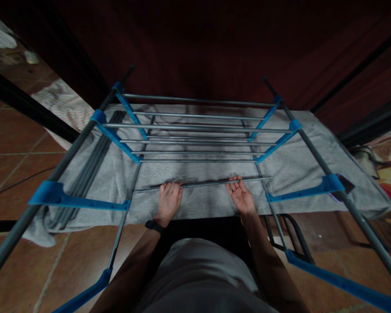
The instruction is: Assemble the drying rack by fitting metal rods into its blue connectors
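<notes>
My left hand (170,200), with a dark band on its wrist, is closed over a thin grey metal rod (203,184). Palm up, my right hand (241,194) has its fingers curled around the same rod farther right. The rod lies crosswise, low over a grey cloth (195,204), between the sides of a rack frame. Blue plastic brackets (84,201) join the rack's thick grey poles (322,161) to thinner ones. Beyond my hands, several grey crossbars (195,128) span the blue brackets at the far end.
Several loose grey tubes (87,169) lie side by side on the cloth at left. A black metal chair-like frame (295,237) stands at lower right. Behind the rack hangs a dark red surface (195,48). Tiled floor (22,161) and a thin cable (26,179) show at left.
</notes>
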`<action>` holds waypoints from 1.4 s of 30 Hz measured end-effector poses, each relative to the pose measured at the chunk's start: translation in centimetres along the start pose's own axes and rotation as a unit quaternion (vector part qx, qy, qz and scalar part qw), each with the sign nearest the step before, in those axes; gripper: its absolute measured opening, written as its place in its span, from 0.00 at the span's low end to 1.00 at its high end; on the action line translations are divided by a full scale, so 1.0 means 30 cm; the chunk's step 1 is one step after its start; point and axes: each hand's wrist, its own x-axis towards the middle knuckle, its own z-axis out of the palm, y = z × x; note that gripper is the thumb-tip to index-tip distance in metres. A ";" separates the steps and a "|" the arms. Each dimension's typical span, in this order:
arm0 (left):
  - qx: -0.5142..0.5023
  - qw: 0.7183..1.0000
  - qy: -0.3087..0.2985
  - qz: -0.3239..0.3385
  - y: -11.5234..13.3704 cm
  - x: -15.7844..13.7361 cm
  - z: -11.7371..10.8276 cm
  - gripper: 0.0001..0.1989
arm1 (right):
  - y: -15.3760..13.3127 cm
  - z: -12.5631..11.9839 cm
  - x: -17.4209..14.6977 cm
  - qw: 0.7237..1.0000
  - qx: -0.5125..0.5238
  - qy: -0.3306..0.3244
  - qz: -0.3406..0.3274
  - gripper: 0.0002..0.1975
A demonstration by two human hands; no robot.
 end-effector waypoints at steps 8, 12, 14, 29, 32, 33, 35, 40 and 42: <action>0.014 1.000 -0.002 0.012 0.003 0.005 -0.011 0.11 | -0.007 0.006 -0.003 1.000 0.006 -0.002 0.012 0.11; -0.001 1.000 -0.002 0.025 0.004 0.008 -0.011 0.11 | -0.009 0.010 -0.007 1.000 0.004 -0.006 0.014 0.11; -0.006 0.999 -0.002 0.032 0.004 0.008 -0.009 0.11 | -0.008 0.012 -0.008 1.000 0.004 -0.003 0.014 0.11; -0.004 0.999 -0.028 0.042 0.005 0.009 -0.017 0.13 | -0.001 0.006 -0.005 1.000 -0.025 0.003 0.011 0.05; -0.010 0.999 -0.022 0.046 0.004 0.008 -0.011 0.13 | -0.002 0.008 -0.004 1.000 -0.028 0.005 0.013 0.04; -0.013 0.999 -0.022 0.046 0.004 0.008 -0.010 0.13 | -0.002 0.008 -0.005 1.000 -0.027 0.005 0.013 0.04; -0.018 0.998 -0.022 0.048 0.004 0.008 -0.007 0.13 | -0.003 0.010 -0.006 1.000 -0.024 0.002 0.013 0.05; -0.025 0.998 -0.026 0.048 0.002 0.006 -0.004 0.13 | -0.002 0.012 -0.008 1.000 -0.023 -0.007 0.015 0.04; -0.021 0.998 -0.031 0.048 0.000 0.005 -0.005 0.13 | -0.002 0.012 -0.008 1.000 -0.023 -0.010 0.017 0.03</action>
